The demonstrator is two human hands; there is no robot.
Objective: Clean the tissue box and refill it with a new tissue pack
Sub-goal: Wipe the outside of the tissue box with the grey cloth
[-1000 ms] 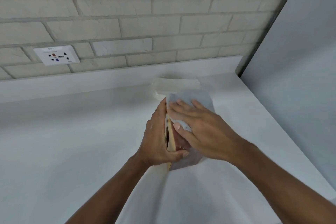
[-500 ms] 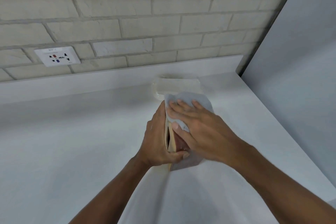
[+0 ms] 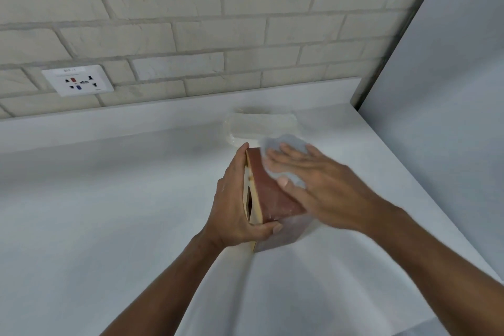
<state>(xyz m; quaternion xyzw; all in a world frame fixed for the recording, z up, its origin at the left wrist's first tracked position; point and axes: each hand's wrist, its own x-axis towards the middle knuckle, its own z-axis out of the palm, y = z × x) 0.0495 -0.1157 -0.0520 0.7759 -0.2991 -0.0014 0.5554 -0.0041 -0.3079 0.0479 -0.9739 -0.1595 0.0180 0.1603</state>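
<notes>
Cleaning under way: our left hand (image 3: pixel 234 206), grip curled, holds the tissue box (image 3: pixel 268 194); right hand (image 3: pixel 324 191), grip flat, presses a cloth (image 3: pixel 286 143) on it. Refill pending, we judge: tissue pack (image 3: pixel 261 125) lies behind

The person's left hand (image 3: pixel 231 204) and right hand (image 3: pixel 321 188) are bare, with short, evenly trimmed nails that show best on the right thumbnail (image 3: pixel 282 181) and the left thumbnail (image 3: pixel 277 228). The slim left forearm (image 3: pixel 163 286) and right forearm (image 3: pixel 436 262) are uncovered along all their visible length. The right hand's outline is slightly blurred.
</notes>
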